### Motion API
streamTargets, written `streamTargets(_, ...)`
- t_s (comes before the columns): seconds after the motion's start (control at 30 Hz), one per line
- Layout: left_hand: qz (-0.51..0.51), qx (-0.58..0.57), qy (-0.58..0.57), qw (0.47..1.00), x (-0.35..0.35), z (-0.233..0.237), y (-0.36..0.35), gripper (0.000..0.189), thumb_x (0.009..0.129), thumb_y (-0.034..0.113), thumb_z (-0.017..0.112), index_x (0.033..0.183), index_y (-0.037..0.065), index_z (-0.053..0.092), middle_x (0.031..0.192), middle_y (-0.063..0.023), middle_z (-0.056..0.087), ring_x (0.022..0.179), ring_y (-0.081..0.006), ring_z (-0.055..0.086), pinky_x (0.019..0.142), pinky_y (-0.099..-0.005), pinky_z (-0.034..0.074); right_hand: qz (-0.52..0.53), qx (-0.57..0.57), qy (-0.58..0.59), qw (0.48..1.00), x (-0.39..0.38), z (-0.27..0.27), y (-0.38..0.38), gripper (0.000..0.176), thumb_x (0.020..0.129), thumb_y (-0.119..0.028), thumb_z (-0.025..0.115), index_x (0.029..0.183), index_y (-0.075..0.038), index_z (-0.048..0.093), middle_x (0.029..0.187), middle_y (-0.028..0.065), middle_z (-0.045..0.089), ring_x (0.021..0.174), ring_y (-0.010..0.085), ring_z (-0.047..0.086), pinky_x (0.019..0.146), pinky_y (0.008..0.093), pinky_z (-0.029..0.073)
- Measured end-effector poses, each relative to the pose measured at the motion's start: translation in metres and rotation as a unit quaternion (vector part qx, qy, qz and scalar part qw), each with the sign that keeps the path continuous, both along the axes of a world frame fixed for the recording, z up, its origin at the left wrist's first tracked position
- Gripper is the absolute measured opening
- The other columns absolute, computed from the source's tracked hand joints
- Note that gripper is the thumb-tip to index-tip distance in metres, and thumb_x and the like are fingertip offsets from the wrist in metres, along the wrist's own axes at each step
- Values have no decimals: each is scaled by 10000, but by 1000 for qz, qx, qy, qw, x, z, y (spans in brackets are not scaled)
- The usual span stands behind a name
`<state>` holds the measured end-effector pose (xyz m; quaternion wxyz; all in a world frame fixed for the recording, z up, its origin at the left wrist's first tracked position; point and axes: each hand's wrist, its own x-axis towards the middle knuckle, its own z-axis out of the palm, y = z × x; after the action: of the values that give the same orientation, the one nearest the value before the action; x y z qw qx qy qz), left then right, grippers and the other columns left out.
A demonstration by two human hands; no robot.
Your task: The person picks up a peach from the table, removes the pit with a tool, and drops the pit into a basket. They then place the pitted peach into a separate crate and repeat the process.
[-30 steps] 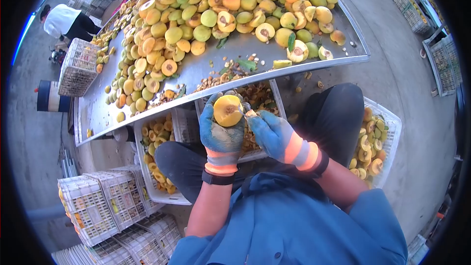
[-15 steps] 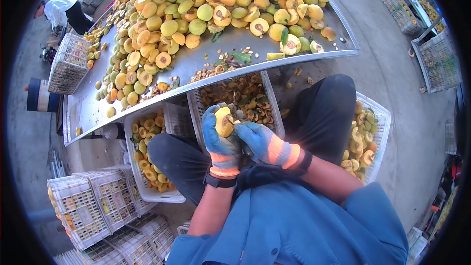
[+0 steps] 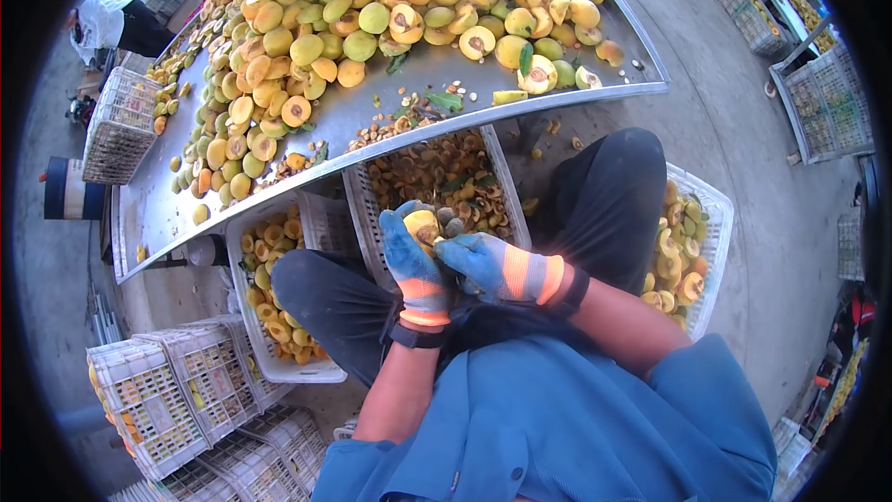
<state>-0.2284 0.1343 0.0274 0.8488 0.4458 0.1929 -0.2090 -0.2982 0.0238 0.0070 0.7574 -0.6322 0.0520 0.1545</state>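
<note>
Both hands wear blue-palmed gloves with orange and grey cuffs. In my left hand (image 3: 413, 256) is a yellow halved fruit (image 3: 423, 226), which looks like a peach, its brown centre turned up. My right hand (image 3: 483, 265) is closed close against the fruit's right side; whatever its fingers grip is too small and hidden to name. Directly beyond the hands, a white crate (image 3: 506, 188) of brown stones and scraps stands between my knees. Over it slopes the edge of a metal table (image 3: 353, 160), heaped with whole and halved yellow-green peaches (image 3: 307, 48).
Crates of halved fruit stand by my left leg (image 3: 311, 374) and right leg (image 3: 714, 265). Stacked crates (image 3: 172, 400) are at lower left. A blue-and-white drum (image 3: 72, 188) and a bending person (image 3: 107, 28) are farther left. More crates (image 3: 822, 107) stand at right.
The fruit in my left hand has tipped, so its brown centre now shows more. My right fingers stay against it. The whole view has shifted slightly.
</note>
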Motion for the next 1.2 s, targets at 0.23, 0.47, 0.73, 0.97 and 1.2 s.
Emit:
streamTargets(0.23, -73, 14, -92, 993, 1, -35, 13, 589, 1033, 642, 561, 1149, 69, 636, 961, -87, 686, 834, -228, 694, 745, -356, 592, 27, 279, 281, 918, -2, 25, -15, 388, 1094, -472, 512, 940, -127, 601, 653, -44, 468, 492, 73, 396, 429, 243, 324)
streamTargets(0.47, -169, -21, -94, 981, 6, -19, 10, 547, 1042, 596, 583, 1141, 62, 650, 984, -89, 692, 873, -220, 699, 784, -349, 587, 155, 642, 245, 710, -8, -33, -20, 477, 1109, -524, 458, 1001, -79, 589, 596, -6, 460, 390, 100, 392, 343, 236, 319)
streamTargets(0.73, -177, 383, -483, 767, 54, 23, 69, 216, 937, 16, 656, 1152, 30, 637, 1037, -99, 707, 944, -223, 732, 841, -338, 609, 98, 582, 237, 772, -3, -11, -23, 497, 1114, -519, 438, 1021, -61, 607, 553, 17, 460, 364, 131, 395, 324, 266, 341)
streamTargets(0.97, 98, 717, -410, 555, 134, 34, 255, 323, 984, 188, 761, 1221, -22, 695, 1204, -132, 692, 1053, -220, 667, 934, -352, 554, 56, -283, 23, 957, -3, -17, 2, 527, 1119, -444, 398, 1216, -1, 667, 1086, 282, 722, 1057, 488, 663, 911, 527, 518)
streamTargets(1.2, -70, 379, -439, 812, 176, 38, 44, 338, 1005, 102, 724, 1313, -9, 641, 1219, -74, 667, 1073, -147, 646, 961, -313, 535, -23, -222, -96, 970, 0, 7, -15, 418, 1103, -390, 495, 1088, -2, 651, 959, 288, 713, 957, 477, 685, 846, 539, 514)
